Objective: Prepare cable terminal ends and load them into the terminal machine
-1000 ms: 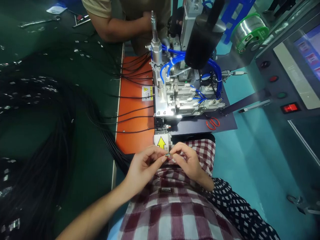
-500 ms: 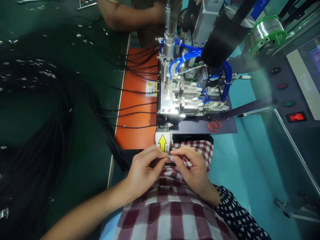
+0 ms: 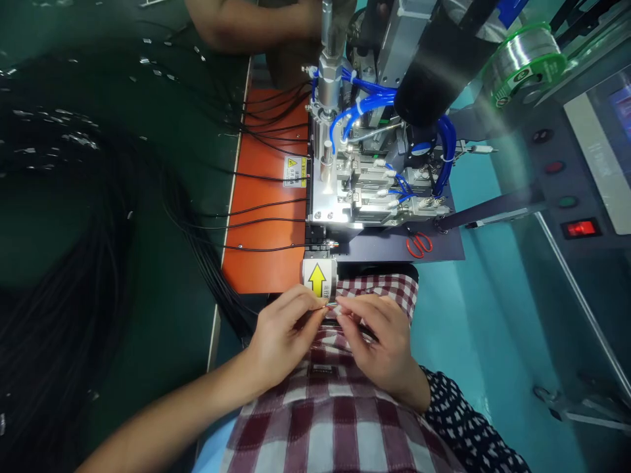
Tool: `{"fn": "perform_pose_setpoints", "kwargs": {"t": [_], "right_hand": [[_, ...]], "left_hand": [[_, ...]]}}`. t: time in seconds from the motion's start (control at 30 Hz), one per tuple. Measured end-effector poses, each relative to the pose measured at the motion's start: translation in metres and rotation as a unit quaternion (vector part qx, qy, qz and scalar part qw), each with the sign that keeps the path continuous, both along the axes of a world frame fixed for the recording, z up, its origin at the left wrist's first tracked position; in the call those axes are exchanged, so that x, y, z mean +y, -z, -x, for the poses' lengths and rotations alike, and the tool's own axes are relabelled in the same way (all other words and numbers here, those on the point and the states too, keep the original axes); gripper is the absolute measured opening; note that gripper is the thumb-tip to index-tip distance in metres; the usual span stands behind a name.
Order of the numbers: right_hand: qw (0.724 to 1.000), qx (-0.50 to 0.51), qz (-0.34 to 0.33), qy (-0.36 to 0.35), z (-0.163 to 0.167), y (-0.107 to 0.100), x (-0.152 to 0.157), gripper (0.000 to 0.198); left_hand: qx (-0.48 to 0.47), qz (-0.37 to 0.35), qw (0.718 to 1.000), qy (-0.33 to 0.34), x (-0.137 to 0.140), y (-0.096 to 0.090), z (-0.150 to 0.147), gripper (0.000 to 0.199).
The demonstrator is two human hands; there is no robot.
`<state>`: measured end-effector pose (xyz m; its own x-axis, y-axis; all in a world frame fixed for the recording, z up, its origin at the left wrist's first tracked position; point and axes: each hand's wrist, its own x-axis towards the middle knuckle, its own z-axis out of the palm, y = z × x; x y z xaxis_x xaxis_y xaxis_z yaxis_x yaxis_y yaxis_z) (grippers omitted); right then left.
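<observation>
My left hand (image 3: 286, 335) pinches a black cable close to its stripped end, thumb against forefinger. Thin coloured wires (image 3: 332, 304) stick out from that pinch toward the right. Their tips meet my right hand (image 3: 379, 328), whose thumb and forefinger are closed at the wire ends; a small pale piece may be there, too small to make out. Both hands are held over the checked apron (image 3: 340, 407), just in front of the white block with a yellow arrow (image 3: 318, 277). Black cable also shows beneath the right fingers.
Beyond the hands stands a metal machine (image 3: 328, 197) with blue air tubes (image 3: 374, 102). Several black cables cross the orange plate (image 3: 266, 263) into it. Red-handled scissors (image 3: 419, 245) lie on its base. A large cable bundle (image 3: 113, 217) covers the left table. Another person's arm (image 3: 246, 29) is behind.
The view has shifted slightly. My right fingers have curled and moved a little at the wire ends, while my left hand keeps its pinch.
</observation>
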<state>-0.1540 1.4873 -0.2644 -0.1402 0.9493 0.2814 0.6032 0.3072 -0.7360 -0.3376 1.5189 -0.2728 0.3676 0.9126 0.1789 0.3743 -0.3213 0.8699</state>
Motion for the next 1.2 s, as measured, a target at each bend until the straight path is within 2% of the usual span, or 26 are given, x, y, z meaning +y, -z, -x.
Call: {"fn": "perform_pose_setpoints", "kwargs": {"t": [0.07,0.17,0.43,0.53,0.77,0.93,1.2], "right_hand": [[1.0,0.005,0.022,0.019,0.0,0.002,0.0,0.028],[0.999,0.009,0.04,0.01,0.0,0.003,-0.001,0.022],[0.996,-0.076,-0.039,-0.014,0.0,0.004,-0.003,0.03],[0.995,-0.087,-0.045,-0.02,0.0,0.006,-0.003,0.031],[0.997,0.041,0.061,0.002,0.007,0.006,0.008,0.009],[0.99,0.103,0.101,0.011,0.011,0.007,0.016,0.008],[0.952,0.246,0.178,0.032,0.01,0.017,0.026,0.007]], "left_hand": [[-0.002,0.0,1.0,-0.002,0.0,0.0,0.0,0.012],[-0.006,-0.004,1.0,0.0,0.0,0.001,0.0,0.013],[0.006,-0.006,1.0,0.016,-0.002,0.002,0.0,0.016],[0.003,0.019,1.0,0.018,-0.001,0.002,0.0,0.012],[-0.044,0.165,0.985,0.012,0.008,0.003,0.002,0.009],[-0.104,0.266,0.958,0.004,0.01,0.006,0.003,0.01],[-0.176,0.338,0.925,0.003,0.018,0.004,0.001,0.012]]}}
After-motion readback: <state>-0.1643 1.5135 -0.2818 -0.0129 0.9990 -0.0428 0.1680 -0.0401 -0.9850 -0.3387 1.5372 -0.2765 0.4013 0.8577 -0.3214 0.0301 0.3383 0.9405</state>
